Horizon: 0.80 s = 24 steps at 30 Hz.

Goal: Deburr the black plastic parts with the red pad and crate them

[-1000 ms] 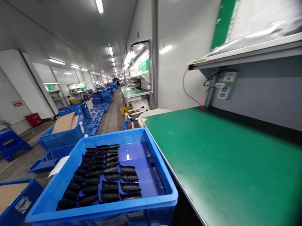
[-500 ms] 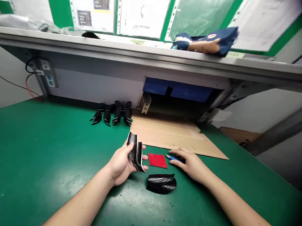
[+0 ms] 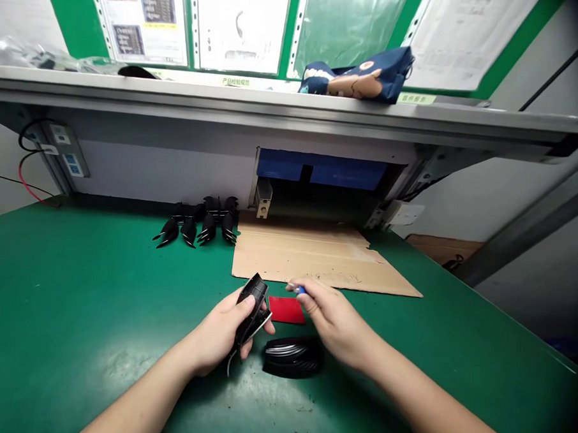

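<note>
My left hand (image 3: 215, 338) is closed round a curved black plastic part (image 3: 248, 313), its thumb pressing on the hollow inner side. A thin pale strip hangs from the part's lower end. My right hand (image 3: 339, 323) grips a small blue-handled tool with a metal tip (image 3: 300, 289), raised to the right of the part and apart from it; most of the handle is hidden by the fingers. Between the hands lies a flat red square (image 3: 287, 310). Just in front of it, several ribbed glossy black parts (image 3: 292, 358) are nested together on the green table.
A cardboard sheet (image 3: 300, 254) lies flat beyond my hands. Several black curved pieces (image 3: 217, 219) stand at the table's back, left of the cardboard. Above runs a shelf (image 3: 192, 99) bearing a dark blue printed pouch (image 3: 359, 79). Small dark crumbs dot the green tabletop (image 3: 105, 282).
My right hand has picked the blue-handled tool up off the table and brought it leftward. The black part in my left hand has been turned and tilted. The whole view has shifted slightly.
</note>
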Tool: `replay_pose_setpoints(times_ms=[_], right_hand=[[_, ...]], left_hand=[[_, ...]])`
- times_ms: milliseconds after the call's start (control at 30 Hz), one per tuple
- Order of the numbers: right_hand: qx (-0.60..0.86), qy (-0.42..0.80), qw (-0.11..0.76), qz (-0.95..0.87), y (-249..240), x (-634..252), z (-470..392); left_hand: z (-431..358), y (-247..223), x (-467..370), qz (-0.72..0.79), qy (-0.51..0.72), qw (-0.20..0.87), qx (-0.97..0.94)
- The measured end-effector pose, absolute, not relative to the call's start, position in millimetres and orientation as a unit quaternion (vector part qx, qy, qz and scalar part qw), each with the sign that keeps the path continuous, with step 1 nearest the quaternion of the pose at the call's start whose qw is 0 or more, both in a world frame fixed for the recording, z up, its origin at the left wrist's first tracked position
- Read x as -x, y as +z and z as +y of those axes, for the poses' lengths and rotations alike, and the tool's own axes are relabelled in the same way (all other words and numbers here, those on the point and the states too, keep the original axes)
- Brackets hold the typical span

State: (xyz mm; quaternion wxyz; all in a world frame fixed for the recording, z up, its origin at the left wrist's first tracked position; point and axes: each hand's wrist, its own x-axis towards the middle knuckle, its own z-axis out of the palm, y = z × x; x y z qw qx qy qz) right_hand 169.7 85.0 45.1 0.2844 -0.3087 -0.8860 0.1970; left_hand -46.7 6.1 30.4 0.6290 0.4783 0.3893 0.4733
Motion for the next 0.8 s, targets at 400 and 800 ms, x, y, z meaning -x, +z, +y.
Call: replay_pose_setpoints(times_ms=[400,800], right_hand=[[0.221,0.088,0.277,-0.931,37.0,-180.1,72.3],[0.28,-0.077,0.214,-0.933,38.5,-171.1,63.1]], left_hand=[[-5.4,48.3,35.9,0.427,0.329,0.633,-0.556],[-9.9,53.2,34.2,0.425,0.28,0.635,-0.581]])
